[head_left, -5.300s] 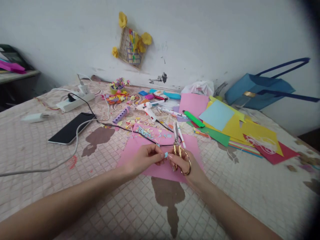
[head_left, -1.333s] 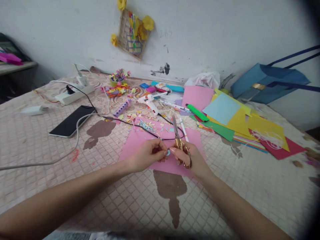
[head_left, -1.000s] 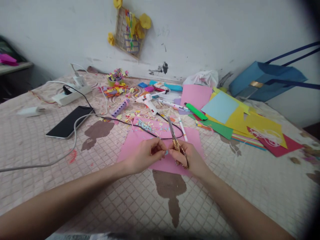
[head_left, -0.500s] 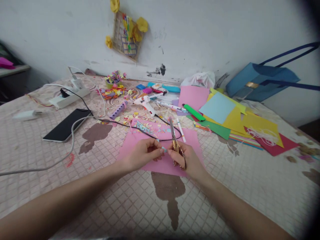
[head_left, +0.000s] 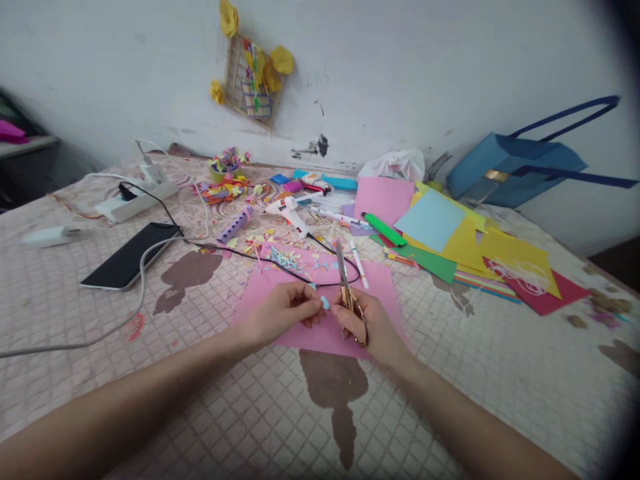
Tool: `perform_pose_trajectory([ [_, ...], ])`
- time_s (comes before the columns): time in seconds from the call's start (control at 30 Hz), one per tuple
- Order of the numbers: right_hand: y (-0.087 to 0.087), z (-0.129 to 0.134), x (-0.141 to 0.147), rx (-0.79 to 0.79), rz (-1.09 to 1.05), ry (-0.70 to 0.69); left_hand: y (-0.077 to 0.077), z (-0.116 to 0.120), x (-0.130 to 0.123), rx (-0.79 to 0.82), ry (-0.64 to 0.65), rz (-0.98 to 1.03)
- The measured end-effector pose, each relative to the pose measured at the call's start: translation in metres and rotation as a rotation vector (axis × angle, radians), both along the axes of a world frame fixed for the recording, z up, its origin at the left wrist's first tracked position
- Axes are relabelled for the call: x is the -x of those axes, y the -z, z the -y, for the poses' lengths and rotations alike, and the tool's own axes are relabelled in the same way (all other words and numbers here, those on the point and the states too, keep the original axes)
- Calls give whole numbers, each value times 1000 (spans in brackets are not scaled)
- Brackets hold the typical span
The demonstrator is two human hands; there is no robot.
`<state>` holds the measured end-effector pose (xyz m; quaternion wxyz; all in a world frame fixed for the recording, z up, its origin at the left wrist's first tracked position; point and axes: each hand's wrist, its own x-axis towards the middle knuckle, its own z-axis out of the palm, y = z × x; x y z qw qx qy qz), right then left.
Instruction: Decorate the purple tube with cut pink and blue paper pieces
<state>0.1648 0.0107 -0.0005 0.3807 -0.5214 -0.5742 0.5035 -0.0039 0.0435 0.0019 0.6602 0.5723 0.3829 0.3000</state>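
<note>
Over a pink sheet of paper (head_left: 320, 330), my left hand (head_left: 287, 310) pinches a small light-blue piece of paper (head_left: 325, 303) between thumb and fingers. My right hand (head_left: 369, 323) is wrapped round gold-handled scissors (head_left: 343, 273), whose blades point away from me. Its fingertips are close to the light-blue piece; whether they touch it I cannot tell. Beyond the hands, tiny blue and yellow paper scraps (head_left: 283, 259) lie on the far part of the pink sheet. A white marker (head_left: 359, 265) rests to the right of the blades.
A white glue gun (head_left: 293, 215) lies behind, its black cord looping over the pink sheet. At left are a dark phone (head_left: 131, 257) and a power strip (head_left: 137, 200). Coloured paper sheets (head_left: 440, 227), a green cutter (head_left: 384, 229) and a blue bag (head_left: 515, 167) are at right.
The light-blue piece now sits in the left fingertips, and the right fingertips have drawn slightly away from it. The scissors stay in the right hand. The whole view has shifted slightly.
</note>
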Motion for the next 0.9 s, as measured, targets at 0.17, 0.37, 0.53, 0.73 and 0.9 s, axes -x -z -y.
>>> perform_pose_trajectory([
  [0.17,1,1,2,34,-58,10,-1,-1,2,20,-19,32],
  [0.37,-3,6,2,66,-109,-79,-4,-6,6,32,-123,142],
  [0.53,-3,9,0,54,-35,-158,-4,-9,9,9,-221,207],
  [0.73,-4,9,2,16,87,-166,-4,-11,8,-3,-268,234],
  [0.9,-4,10,5,17,125,-158,-3,-10,8,-8,-277,228],
])
